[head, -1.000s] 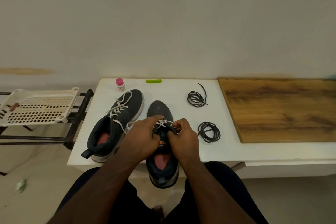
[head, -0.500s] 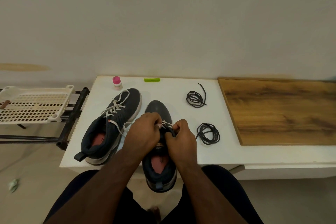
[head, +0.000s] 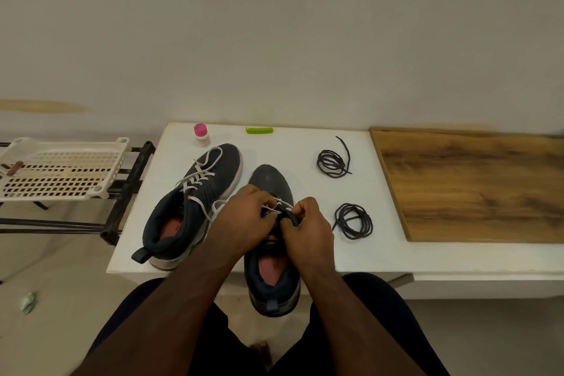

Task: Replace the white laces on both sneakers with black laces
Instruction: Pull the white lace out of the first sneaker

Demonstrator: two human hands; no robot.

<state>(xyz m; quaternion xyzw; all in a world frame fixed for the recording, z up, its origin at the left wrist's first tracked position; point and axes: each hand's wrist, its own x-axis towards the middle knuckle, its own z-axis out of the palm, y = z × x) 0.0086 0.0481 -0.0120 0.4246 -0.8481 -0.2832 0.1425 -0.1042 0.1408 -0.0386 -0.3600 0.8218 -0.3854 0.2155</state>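
Step in hand: unlacing the near sneaker (head: 270, 256), by my reading; its white lace (head: 282, 204) is not yet out
Near sneaker: on the table (head: 293, 143), toe pointing away from the person, heel overhanging the near edge; long axis runs straight away from the body
Left hand (head: 244, 223): over the lace area from the left, fingers curled, seemingly pinching the white lace
Right hand (head: 306, 227): over the same spot from the right, fingers curled round the dark tongue or eyelet edge; exactly what it pinches I cannot tell
Key relation: the lace crossings lie directly under and between both hands, along the shoe's axis, so the pull goes up and toward the toe
Other sneaker (head: 195, 204): just left of the near one, toe angled away to the right, white lace in place; left hand is nearer
Black laces: far coil (head: 333, 162) and near coil (head: 354, 221), both right of the shoes; right hand is nearer, and the near coil lies close beside it
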